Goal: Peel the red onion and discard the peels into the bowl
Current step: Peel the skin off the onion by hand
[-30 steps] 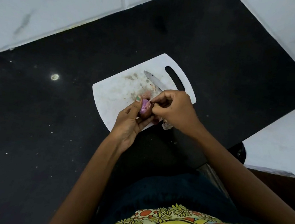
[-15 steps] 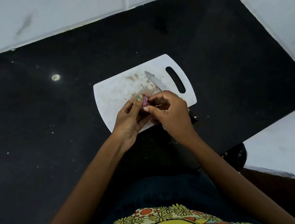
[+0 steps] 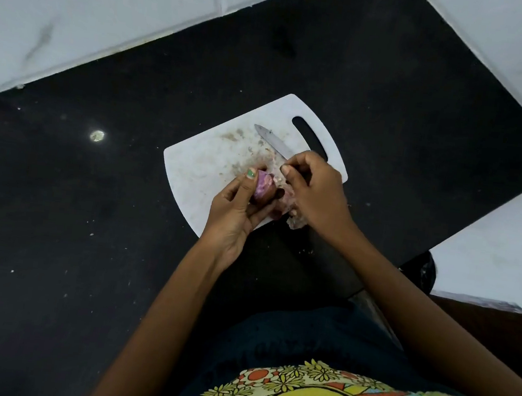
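Onion position: red onion [image 3: 263,189] sits in the left hand [image 3: 238,214], over the near edge of the cutting board [image 3: 198,164], just beside the right hand [image 3: 317,193].
Count: one onion, one board, one knife [image 3: 274,141], one heap of peels [image 3: 294,219].
Left hand: fingers curled round the onion, thumb along its side.
Right hand: fingers bent, fingertips pinched together beside the onion; what they pinch cannot be told.
Surface: black counter [image 3: 85,243].

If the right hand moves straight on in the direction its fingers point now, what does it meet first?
Most likely the red onion held in the left hand: the right hand points its fingers left at it, although depth is unclear.
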Demonstrator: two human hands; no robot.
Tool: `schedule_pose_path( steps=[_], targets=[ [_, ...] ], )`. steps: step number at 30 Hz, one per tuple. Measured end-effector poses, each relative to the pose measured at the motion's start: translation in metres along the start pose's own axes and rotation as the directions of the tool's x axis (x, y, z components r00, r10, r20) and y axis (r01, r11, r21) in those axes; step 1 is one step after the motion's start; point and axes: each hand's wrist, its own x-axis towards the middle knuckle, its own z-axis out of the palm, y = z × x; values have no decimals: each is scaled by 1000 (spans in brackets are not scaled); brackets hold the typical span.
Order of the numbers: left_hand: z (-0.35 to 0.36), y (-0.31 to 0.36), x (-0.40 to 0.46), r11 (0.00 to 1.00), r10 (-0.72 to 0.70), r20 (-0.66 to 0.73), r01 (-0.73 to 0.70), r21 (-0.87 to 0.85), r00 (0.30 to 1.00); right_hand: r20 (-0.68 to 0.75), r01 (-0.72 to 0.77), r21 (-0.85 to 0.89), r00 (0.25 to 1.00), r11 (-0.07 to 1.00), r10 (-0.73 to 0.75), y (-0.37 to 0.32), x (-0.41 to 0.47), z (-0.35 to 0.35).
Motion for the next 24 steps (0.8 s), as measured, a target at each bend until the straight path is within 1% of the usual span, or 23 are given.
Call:
schedule_pose_path(
  steps=[2, 4, 5, 7, 9, 11, 13, 15, 19, 24],
  targets=[
    [0, -1, 0, 1000, -14, -5, 14, -5, 1000, 29, -44, -46, 999, 998, 46, 5, 4, -4],
    [0, -1, 1, 1000, -22, -10, 22, -1, 1000, 43, -53, -116, 997, 992, 58, 8, 6, -8],
    [0, -1, 1, 1000, -23, -11, 23, 3, 1000, 49, -57, -116, 997, 992, 63, 8, 5, -9],
    [-1, -1, 2, 1000, -18, 1, 18, 14, 1000, 124, -50, -51, 991, 997, 56, 7, 3, -11],
    [-2, -1, 2, 1000, -1, 27, 0, 30, 1000, 242, -41, 48, 970, 998, 28, 3, 0, -13],
    [-3, -2, 2, 998, 21, 46, -24, 60, 999, 319, -40, 121, 948, 992, -1, -6, -3, -13],
    [-4, -1, 3, 995, 37, 52, -42, 89, 998, 315, 0, 120, 948, 993, -38, -13, -6, -12],
    [-5, 0, 4, 991, 55, 64, -62, 120, 996, 262, 32, 96, 964, 995, -56, -15, -7, -11],
    [-8, 2, 4, 978, 71, 96, -88, 188, 993, 258, 4, 106, 966, 994, -32, -15, -5, -10],
    [-10, 2, 4, 976, 57, 113, -79, 204, 992, 235, 8, 156, 971, 988, -45, -11, -1, -14]
  ],
)
